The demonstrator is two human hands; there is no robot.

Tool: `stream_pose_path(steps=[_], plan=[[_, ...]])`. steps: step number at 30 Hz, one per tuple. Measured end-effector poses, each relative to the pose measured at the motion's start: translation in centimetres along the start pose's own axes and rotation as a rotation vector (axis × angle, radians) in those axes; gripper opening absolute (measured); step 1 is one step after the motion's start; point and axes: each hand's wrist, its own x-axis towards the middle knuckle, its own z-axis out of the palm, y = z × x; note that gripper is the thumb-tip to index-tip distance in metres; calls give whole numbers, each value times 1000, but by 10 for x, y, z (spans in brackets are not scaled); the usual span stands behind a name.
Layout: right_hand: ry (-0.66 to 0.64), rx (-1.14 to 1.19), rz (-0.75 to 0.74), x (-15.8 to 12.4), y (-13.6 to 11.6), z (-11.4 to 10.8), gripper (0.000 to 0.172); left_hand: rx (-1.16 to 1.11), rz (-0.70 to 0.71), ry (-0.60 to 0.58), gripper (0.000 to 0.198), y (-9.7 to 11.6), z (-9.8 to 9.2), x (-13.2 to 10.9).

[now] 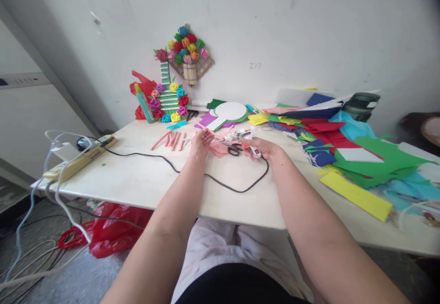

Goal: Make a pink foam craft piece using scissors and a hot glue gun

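My right hand (261,149) is closed around the handle of a white hot glue gun (242,135) that points left over the table. My left hand (202,140) rests beside it with its fingers pinched on a thin pink paper strip (208,131). A pink paper piece (219,149) and black-handled scissors (234,149) lie between the two hands. Several rolled pink paper sticks (171,140) lie just left of my left hand. The glue gun's black cord (220,182) loops across the white table (144,180).
Paper-flower crafts (168,98) and a flower plaque (188,54) stand against the wall. A heap of coloured foam sheets (343,148) covers the right side, with a yellow strip (355,195) in front. A power strip (80,157) with cables sits at the left edge; a red bag (110,230) lies below.
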Motion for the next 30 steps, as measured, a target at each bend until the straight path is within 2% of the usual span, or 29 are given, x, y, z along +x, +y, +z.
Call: stream_pose_path(steps=[6,13,23,30], plan=[[6,70,-55,-2,-1,-3,42,5,-29,9,7,2,3,-3],[-65,138,-136,-3,-1,-3,38,-70,-34,13,8,1,2,-2],[-78,177,-140,3,2,-1,36,-106,-91,-63,1,3,4,-4],[-77,154,-138,4,2,0,38,-103,-94,-64,3,1,5,-4]])
